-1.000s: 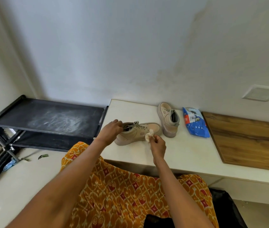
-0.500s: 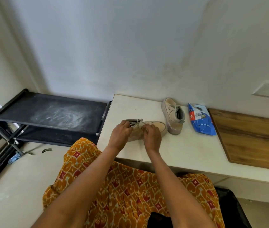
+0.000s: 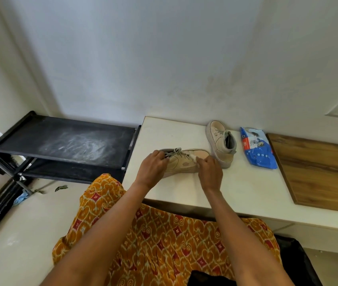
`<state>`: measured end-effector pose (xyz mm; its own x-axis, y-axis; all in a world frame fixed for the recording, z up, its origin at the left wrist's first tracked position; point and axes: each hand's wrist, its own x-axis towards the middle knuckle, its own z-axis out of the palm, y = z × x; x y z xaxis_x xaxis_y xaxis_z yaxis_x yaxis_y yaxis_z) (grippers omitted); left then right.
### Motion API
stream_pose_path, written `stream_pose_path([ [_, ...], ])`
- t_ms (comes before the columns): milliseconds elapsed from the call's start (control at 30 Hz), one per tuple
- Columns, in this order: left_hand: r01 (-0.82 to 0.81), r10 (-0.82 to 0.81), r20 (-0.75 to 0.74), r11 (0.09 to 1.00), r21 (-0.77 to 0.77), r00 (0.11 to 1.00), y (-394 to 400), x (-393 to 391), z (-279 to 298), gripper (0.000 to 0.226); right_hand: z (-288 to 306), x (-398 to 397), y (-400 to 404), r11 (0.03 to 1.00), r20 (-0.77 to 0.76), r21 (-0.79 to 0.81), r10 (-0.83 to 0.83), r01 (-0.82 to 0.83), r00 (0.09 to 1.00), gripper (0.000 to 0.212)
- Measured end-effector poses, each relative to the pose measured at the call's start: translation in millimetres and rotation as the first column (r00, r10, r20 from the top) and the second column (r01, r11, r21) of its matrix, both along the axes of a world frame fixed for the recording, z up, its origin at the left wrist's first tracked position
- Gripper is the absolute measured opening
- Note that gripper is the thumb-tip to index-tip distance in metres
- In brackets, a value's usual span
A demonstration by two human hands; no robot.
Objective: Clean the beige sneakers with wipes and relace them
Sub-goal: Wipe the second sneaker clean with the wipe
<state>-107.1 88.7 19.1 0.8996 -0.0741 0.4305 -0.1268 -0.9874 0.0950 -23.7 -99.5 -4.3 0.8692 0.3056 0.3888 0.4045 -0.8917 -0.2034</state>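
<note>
The near sneaker [image 3: 181, 163] is lying on its side on the white counter [image 3: 246, 188], toe to the right, approx. in front of the person. Its heel end is gripped by the left hand [image 3: 153, 168], fingers curled at the collar by the grey laces [image 3: 176, 152]. A small white wipe [image 3: 193, 156] is pinched in the right hand [image 3: 210, 171] and pressed to the upper near the toe. Judged from this, wiping is underway on shoe no. 1; laces are threaded, so unlacing/relacing is not yet begun. The 2nd sneaker [image 3: 220, 141] is stood upright just behind, untouched, w/ the blue wipes pack [image 3: 258, 150] beside it. The suede-like beige upper looks fairly clean; any marks are too small to tell.
</note>
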Motion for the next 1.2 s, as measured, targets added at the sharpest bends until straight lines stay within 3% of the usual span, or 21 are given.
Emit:
stream_pose_path([
  [133, 0.018, -0.018, 0.064, 1.0, 0.004, 0.998, 1.4, 0.7, -7.1, 0.017, 5.3, 21.2, -21.0, 0.982, -0.147, 0.082, -0.159, 0.173, 0.976, 0.022],
  [267, 0.004, -0.001, 0.075, 0.999, -0.033, 0.997, 2.1, 3.7, -10.4, 0.018, 0.0, 17.7, -5.8, 0.999, -0.07, 0.032, 0.045, -0.043, 0.997, 0.027],
  [333, 0.02, -0.018, 0.06, 0.999, -0.035, 0.998, 4.9, 6.2, -9.6, 0.016, -6.6, 19.5, -7.7, 0.997, -0.072, 0.032, 0.065, -0.063, 0.995, 0.026],
  [467, 0.017, -0.014, 0.043, 0.998, -0.062, 0.999, 6.7, 7.6, -9.9, 0.012, -3.2, 42.1, -17.2, 0.937, -0.238, 0.284, -0.134, 0.201, 0.962, 0.024],
  [600, -0.029, 0.03, 0.029, 0.998, -0.052, 0.999, 7.2, 7.1, -8.3, 0.016, 9.5, 58.8, 5.5, 0.934, -0.255, 0.34, -0.017, 0.106, 0.967, 0.024],
  [667, -0.042, 0.043, 0.031, 0.998, -0.037, 0.999, 7.6, 4.5, -5.5, 0.019, 9.0, 59.9, 17.1, 0.957, -0.217, 0.285, 0.116, -0.051, 0.969, 0.024],
  [767, -0.055, 0.057, 0.055, 0.998, -0.034, 0.997, 6.0, -0.2, -2.7, 0.024, 7.2, 62.9, 27.5, 0.957, -0.229, 0.008, 0.283, -0.289, 0.931, 0.034],
  [833, -0.061, 0.064, 0.084, 0.997, -0.038, 0.994, 5.3, -1.4, -3.0, 0.025, 3.5, 70.3, 28.7, 0.929, -0.284, -0.129, 0.301, -0.348, 0.91, 0.046],
  [933, -0.07, 0.074, 0.096, 0.996, -0.046, 0.993, 4.5, -1.5, -5.6, 0.026, -0.3, 87.4, 26.0, 0.951, -0.349, -0.173, 0.186, -0.258, 0.919, 0.061],
  [1000, -0.074, 0.078, 0.095, 0.996, -0.046, 0.992, 4.4, -2.0, -6.8, 0.028, -0.5, 99.2, 24.3, 0.974, -0.424, -0.138, 0.107, -0.181, 0.899, 0.06],
  [1100, -0.065, 0.07, 0.079, 0.996, -0.06, 0.994, 6.5, -3.2, -5.9, 0.032, 1.2, 110.4, 26.7, 0.994, -0.496, 0.074, 0.107, -0.081, 0.861, 0.045],
  [1200, -0.061, 0.064, 0.035, 0.995, -0.08, 0.997, 7.9, -5.2, -4.4, 0.039, -5.2, 108.1, 32.6, 0.935, -0.486, 0.32, 0.021, 0.155, 0.874, 0.034],
])
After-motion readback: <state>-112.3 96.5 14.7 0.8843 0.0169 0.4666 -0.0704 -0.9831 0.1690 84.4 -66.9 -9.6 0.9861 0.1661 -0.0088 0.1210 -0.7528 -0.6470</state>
